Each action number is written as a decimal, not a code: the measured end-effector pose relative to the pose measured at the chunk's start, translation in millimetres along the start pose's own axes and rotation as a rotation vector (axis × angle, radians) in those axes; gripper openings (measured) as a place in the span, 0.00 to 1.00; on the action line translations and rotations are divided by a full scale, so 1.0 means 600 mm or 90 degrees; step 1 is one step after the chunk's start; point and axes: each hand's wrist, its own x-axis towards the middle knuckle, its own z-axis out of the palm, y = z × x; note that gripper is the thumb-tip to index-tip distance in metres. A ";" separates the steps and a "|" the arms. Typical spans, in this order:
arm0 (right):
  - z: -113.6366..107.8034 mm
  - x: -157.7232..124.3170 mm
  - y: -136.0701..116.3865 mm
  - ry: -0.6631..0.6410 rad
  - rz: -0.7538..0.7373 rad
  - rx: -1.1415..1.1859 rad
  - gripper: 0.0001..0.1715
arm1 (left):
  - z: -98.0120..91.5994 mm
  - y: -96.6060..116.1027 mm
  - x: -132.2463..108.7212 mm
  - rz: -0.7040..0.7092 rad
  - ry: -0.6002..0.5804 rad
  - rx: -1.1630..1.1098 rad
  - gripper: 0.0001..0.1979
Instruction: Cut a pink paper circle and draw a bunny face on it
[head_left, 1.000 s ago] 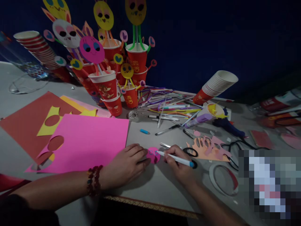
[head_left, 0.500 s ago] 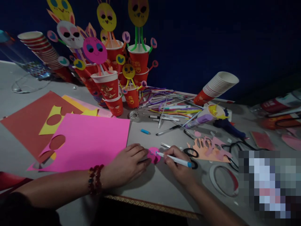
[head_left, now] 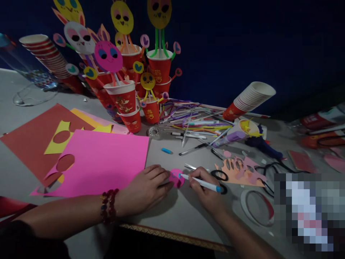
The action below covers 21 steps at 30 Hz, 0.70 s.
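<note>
My right hand pinches the marker at the pink circle on the table; my left hand, fingers outstretched, steadies the circle's edge. Slipping there could skew the drawing.

pink disc: flat, blue-marked | white marker: slanted, tip at disc

A tilted stack of paper cups stands beside a jumble of coloured straws.
</note>
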 end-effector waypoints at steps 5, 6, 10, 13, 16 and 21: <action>0.000 0.000 0.000 0.001 -0.012 -0.001 0.13 | -0.001 0.000 0.001 -0.002 -0.007 0.003 0.13; -0.001 0.000 0.000 0.000 -0.010 -0.002 0.13 | 0.000 0.000 0.001 -0.003 -0.005 0.002 0.12; -0.001 0.000 0.000 -0.012 -0.012 -0.006 0.12 | 0.002 0.000 0.001 -0.008 0.009 -0.007 0.11; -0.001 0.000 0.001 -0.006 -0.008 -0.008 0.13 | 0.002 0.000 0.001 -0.004 0.009 -0.011 0.12; -0.001 0.000 0.001 -0.015 -0.010 -0.013 0.12 | 0.001 0.000 0.000 -0.004 -0.005 -0.011 0.11; -0.001 -0.001 0.001 -0.005 0.009 -0.004 0.13 | 0.000 0.000 0.000 -0.004 -0.002 -0.005 0.12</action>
